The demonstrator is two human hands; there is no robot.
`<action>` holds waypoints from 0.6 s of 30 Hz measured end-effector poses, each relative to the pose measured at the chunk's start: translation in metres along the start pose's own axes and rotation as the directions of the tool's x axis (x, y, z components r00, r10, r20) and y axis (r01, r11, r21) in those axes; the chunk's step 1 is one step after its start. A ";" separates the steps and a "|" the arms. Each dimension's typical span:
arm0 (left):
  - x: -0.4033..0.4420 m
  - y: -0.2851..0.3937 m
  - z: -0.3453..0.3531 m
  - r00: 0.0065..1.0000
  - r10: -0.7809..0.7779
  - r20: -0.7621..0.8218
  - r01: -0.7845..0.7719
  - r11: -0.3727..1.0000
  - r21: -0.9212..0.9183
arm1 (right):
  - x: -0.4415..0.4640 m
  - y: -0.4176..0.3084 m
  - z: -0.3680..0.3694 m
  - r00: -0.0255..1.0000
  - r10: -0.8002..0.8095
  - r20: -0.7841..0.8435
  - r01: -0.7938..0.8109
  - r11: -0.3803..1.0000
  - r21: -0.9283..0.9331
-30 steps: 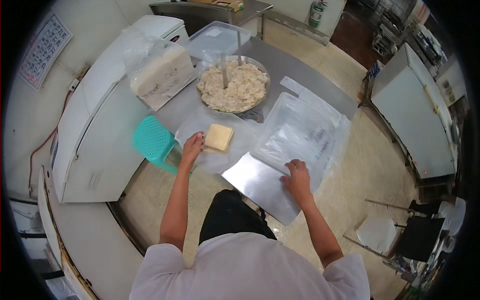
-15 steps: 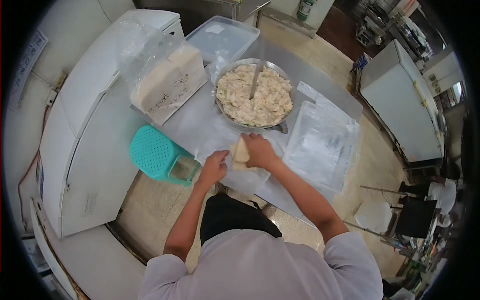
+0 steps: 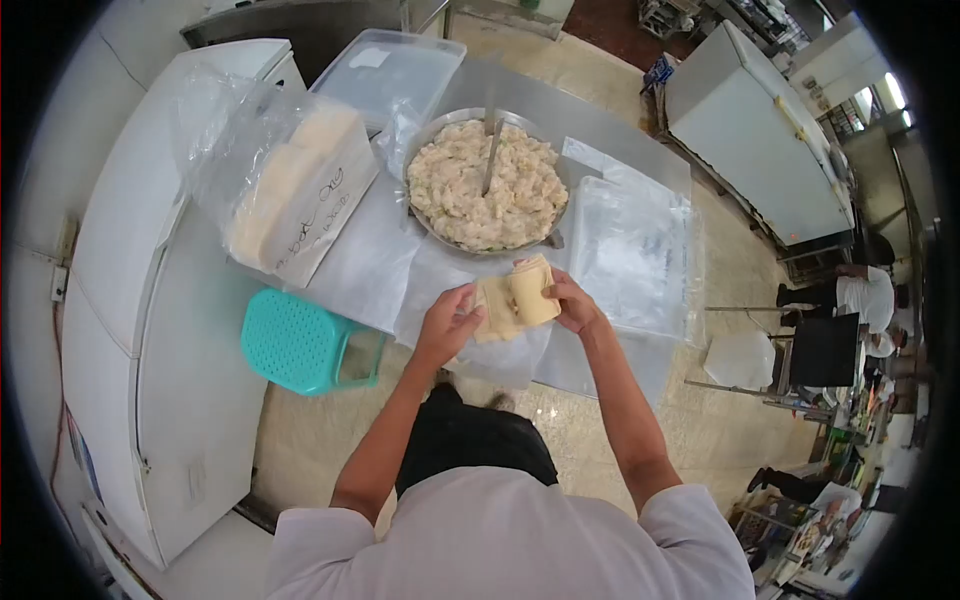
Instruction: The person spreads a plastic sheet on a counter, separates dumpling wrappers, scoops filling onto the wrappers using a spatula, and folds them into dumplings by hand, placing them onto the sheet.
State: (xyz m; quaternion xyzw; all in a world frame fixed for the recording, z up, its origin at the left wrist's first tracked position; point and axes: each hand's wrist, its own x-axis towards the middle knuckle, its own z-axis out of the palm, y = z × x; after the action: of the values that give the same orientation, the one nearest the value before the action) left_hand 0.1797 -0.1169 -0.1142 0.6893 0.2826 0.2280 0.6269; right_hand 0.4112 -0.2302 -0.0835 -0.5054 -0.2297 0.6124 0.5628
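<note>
R hand (image 3: 574, 302) is farther right now, pinching curled part of soft, thin sheets (image 3: 534, 294); L hand (image 3: 450, 322) pinches flat edge. Lumpy mix (image 3: 480, 185) nr, in rd bowl (image 3: 522, 122).

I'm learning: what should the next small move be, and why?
Probably the right hand should ease the curled part of the thin, pale-yellow square sheets away from the flat part, since it holds the curl raised while the left hand holds the flat edge.
</note>
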 end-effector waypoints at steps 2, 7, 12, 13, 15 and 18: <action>0.011 0.014 0.009 0.999 0.037 0.018 -0.039 0.996 0.084 | -0.005 0.011 -0.003 0.984 -0.045 0.175 -0.039 0.892 0.451; 0.009 0.033 0.042 1.000 -0.020 0.007 0.021 0.995 -0.097 | -0.041 0.018 0.031 0.976 -0.183 0.119 0.075 0.792 0.606; -0.030 0.052 0.054 0.893 -0.196 0.405 0.414 0.709 -0.571 | -0.093 0.025 0.061 0.975 -0.215 -0.056 0.218 0.874 0.435; -0.040 0.056 0.056 0.892 -0.195 0.407 0.413 0.716 -0.563 | -0.104 0.035 0.059 0.973 -0.224 -0.057 0.226 0.869 0.439; -0.065 0.062 0.064 0.902 -0.221 0.372 0.349 0.879 -0.324 | -0.131 0.054 0.059 0.983 -0.160 -0.089 0.183 0.845 0.502; -0.105 0.074 0.083 0.931 -0.133 0.339 0.201 0.964 -0.173 | -0.170 0.086 0.056 0.984 -0.165 -0.063 0.167 0.752 0.638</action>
State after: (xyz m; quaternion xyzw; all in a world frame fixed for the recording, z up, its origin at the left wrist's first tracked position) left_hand 0.1653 -0.2530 -0.0456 0.6224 0.2087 0.0850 0.7495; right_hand 0.2978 -0.3933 -0.0738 -0.2615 -0.0503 0.6010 0.7535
